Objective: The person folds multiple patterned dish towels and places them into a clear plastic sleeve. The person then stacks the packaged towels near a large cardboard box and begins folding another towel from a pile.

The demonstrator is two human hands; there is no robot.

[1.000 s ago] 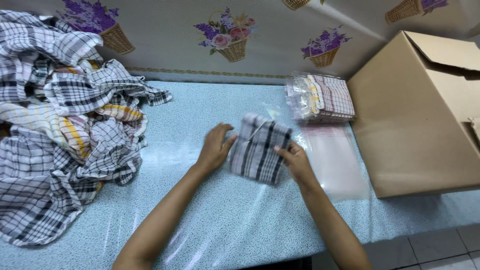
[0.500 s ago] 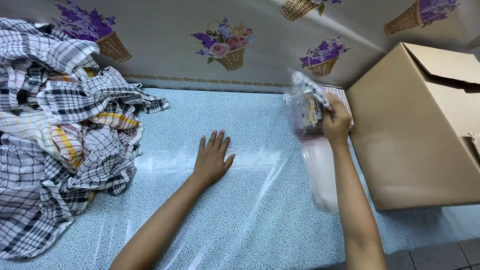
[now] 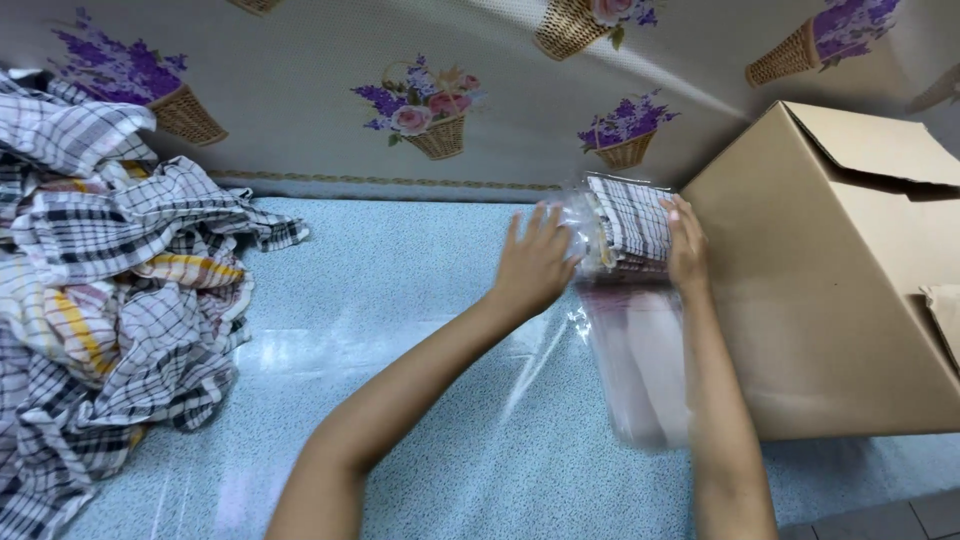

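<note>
— What's on the speckled pale-blue bench?
— A big heap of checked cloths fills the left of the frame; a large brown cardboard box stands at right.
— And the hands?
— Both are at upper centre, just beside the box, pressing a stack of folded checked cloths in clear plastic bags between them. The left hand lies flat with fingers spread; the right hand has its fingers straight against the stack's other side. Empty clear bags lie below.
</note>
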